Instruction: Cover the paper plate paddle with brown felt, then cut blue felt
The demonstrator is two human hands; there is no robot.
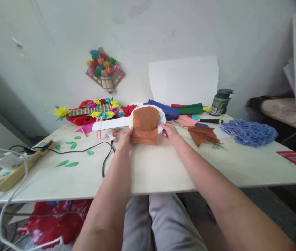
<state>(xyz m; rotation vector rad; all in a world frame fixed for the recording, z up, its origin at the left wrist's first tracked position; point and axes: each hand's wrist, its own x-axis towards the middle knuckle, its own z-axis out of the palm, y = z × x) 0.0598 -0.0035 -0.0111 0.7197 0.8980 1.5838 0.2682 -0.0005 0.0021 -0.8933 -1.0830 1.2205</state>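
Brown felt (pixel 145 125) drapes over a white round plate (pixel 162 120) standing near the far middle of the table (pixel 150 167), squarely between both hands. From the head camera, the left hand (pixel 124 139) pinches the felt's lower left edge, while the right hand (pixel 171 133) rests against the plate's right rim, fingers touching it; whether they clasp it I cannot tell. Blue yarn (pixel 250 131) lies well apart to the right.
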